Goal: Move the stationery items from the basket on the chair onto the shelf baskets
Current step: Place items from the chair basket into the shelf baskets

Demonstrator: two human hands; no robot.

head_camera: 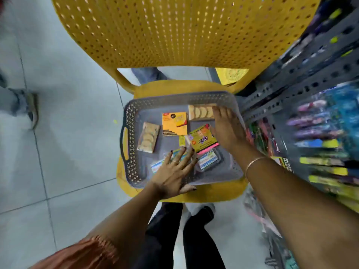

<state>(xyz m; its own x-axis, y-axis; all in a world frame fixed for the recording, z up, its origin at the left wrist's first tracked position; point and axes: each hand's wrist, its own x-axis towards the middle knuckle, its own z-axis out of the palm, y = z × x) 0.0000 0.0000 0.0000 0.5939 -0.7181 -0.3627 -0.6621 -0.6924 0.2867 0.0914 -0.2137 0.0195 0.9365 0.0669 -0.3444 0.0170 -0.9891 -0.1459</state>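
Note:
A grey perforated basket (129,133) sits on the seat of a yellow plastic chair (184,35). Inside lie an orange box (174,124), two tan packs of round pieces (148,137) (200,112), a yellow-green pack (203,139) and clear packs with blue-green labels (206,162). My left hand (173,171) hovers flat, fingers spread, over the clear packs at the basket's near side. My right hand (226,129) reaches over the basket's right side, fingers spread, between the far tan pack and the yellow-green pack. Neither hand grips anything.
A grey metal shelf (310,78) stands close on the right, blurred, with pens and markers (320,144) in its baskets. Grey floor tiles lie to the left, where another person's foot (32,111) stands. My legs (184,235) are right before the chair.

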